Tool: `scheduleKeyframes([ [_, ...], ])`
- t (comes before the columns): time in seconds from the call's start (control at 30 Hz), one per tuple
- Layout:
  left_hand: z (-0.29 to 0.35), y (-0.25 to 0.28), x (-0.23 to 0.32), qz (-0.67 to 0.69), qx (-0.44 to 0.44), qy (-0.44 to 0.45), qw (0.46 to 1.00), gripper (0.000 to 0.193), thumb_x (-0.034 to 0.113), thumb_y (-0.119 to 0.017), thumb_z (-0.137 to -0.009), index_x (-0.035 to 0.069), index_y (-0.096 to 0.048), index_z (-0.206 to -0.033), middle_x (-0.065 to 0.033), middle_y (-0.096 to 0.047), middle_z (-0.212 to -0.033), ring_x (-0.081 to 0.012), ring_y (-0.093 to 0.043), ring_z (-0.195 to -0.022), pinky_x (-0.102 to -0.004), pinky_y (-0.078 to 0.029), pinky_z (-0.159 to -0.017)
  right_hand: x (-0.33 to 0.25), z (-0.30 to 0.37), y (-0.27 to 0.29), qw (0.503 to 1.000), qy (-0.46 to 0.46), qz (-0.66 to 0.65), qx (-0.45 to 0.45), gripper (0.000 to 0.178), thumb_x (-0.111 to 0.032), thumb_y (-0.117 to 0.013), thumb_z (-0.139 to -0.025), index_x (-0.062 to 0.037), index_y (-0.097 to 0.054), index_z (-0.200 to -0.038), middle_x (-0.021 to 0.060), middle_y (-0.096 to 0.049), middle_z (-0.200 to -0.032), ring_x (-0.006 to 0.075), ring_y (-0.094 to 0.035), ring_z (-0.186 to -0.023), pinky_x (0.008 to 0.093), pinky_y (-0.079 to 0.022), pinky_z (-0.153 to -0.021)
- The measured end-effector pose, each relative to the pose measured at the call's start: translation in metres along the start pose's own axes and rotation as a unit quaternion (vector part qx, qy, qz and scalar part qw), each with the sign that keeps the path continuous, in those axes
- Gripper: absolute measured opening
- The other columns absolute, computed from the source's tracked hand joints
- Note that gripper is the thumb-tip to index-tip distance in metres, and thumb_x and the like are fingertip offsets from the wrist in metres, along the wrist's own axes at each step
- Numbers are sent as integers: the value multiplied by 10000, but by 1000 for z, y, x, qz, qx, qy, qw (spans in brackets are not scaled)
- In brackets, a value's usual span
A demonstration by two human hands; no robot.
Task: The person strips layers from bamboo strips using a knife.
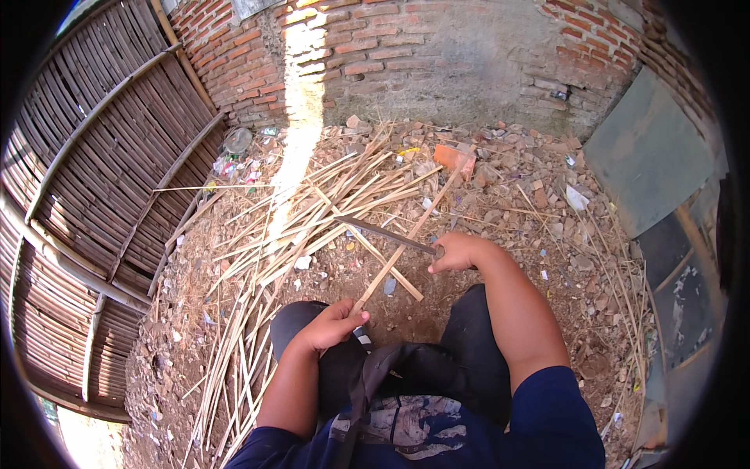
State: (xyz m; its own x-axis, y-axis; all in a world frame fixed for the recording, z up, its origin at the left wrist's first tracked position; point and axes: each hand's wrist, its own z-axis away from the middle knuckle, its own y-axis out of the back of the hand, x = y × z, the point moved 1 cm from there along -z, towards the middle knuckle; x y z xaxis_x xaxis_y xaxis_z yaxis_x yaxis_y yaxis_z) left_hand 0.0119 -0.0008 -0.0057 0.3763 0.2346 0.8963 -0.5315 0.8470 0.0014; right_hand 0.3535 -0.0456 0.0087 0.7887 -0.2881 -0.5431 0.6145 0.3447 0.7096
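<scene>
My left hand (331, 325) is closed round the near end of a long, flat bamboo strip (426, 217) at my left knee. The strip slants away to the right, its far end by an orange brick (455, 159). In my right hand (459, 252) is the handle of a long, dark-bladed knife (383, 232). Its blade points left and crosses the strip; whether the two touch, I cannot tell. Beyond the blade lies a loose pile of pale split bamboo strips (336, 202). One loose strip (404, 280) passes beneath the held one.
A bamboo slat wall (101, 164) stands at left and a worn brick wall (375, 59) at the back. Grey sheets (648, 152) lean at right. Rubble and litter cover the dirt ground (539, 313). More long strips (234, 352) lie beside my left leg.
</scene>
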Motion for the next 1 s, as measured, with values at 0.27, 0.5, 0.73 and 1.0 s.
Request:
scheduleKeyframes([
  [0.27, 3, 6, -4, 13, -4, -12, 1000, 266, 316, -686, -957, 117, -520, -898, 72, -421, -677, -46, -339, -543, -225, -248, -487, -31, 4, -22, 990, 111, 86, -31, 487, -412, -800, -778, -90, -706, -1130, 125, -718, -950, 246, -692, -872, 396, -538, -803],
  [0.5, 1, 2, 3, 26, -6, 1, 1000, 224, 254, -699, -943, 104, -533, -940, 77, -434, -703, -38, -343, -553, -221, -250, -491, 15, -5, 9, 992, -32, -110, 44, 529, -402, -799, -778, -11, -697, -1120, 141, -715, -973, 263, -692, -880, 403, -538, -807],
  [0.73, 1, 3, -4, 8, 15, 6, 1000, 254, 306, -709, -933, 109, -549, -924, 86, -435, -692, -36, -368, -568, -222, -272, -501, -35, 9, -17, 990, 88, 109, 9, 554, -395, -794, -771, -16, -687, -1161, 205, -708, -1053, 364, -679, -1002, 442, -531, -856],
  [1.0, 2, 8, 0, 44, -11, 0, 999, 220, 253, -719, -922, 127, -538, -924, 80, -441, -734, -40, -346, -587, -221, -262, -524, 5, 0, 10, 996, -16, -67, 48, 593, -439, -805, -770, -27, -678, -1178, 185, -713, -1032, 305, -693, -959, 417, -529, -838],
])
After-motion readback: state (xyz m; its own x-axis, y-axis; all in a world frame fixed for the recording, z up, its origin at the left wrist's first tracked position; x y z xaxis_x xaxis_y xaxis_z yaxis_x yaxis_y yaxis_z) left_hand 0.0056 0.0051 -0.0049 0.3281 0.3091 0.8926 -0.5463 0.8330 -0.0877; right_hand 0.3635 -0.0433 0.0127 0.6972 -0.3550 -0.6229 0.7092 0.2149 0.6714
